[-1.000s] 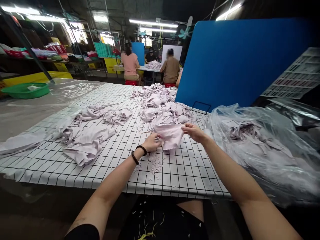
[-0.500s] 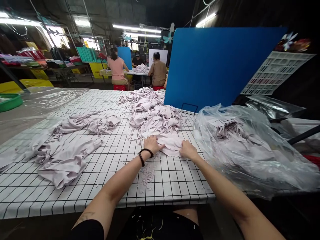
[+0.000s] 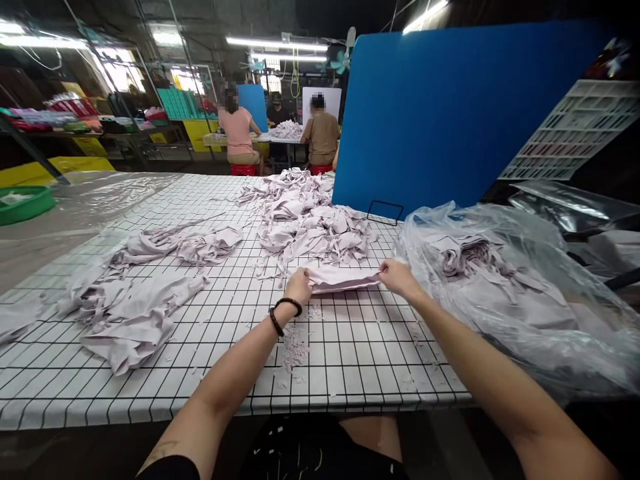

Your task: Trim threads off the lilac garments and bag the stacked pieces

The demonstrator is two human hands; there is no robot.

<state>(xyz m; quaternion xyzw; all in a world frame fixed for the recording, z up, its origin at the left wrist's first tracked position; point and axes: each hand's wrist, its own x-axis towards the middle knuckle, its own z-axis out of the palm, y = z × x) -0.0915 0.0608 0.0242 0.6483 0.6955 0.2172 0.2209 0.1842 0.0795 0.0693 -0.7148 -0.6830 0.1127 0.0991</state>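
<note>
Between my hands a pale pinkish-grey piece of fabric (image 3: 343, 278) is stretched sideways, its near edge raised a little off the table. My left hand (image 3: 299, 287), with a dark bead bracelet at the wrist, pinches its left end. The right end is pinched between the fingers and thumb of my right hand (image 3: 397, 277). Just beyond lies a heap of the same fabric pieces (image 3: 320, 230). Small fabric scraps (image 3: 296, 350) are scattered on the checked tablecloth (image 3: 350, 360) near my left wrist.
More crumpled fabric (image 3: 133, 313) lies on the left. At the right, a clear plastic bag (image 3: 500, 333) holds folded fabric. A blue board (image 3: 450, 120) stands behind it on a black wire stand (image 3: 385, 212). A green basin (image 3: 25, 205) is far left. Several people sit at another table.
My right hand has moved right and up, and my left hand slightly up. The fabric, lying flatter before, is now pulled taut with its near edge lifted. The view has shifted slightly.
</note>
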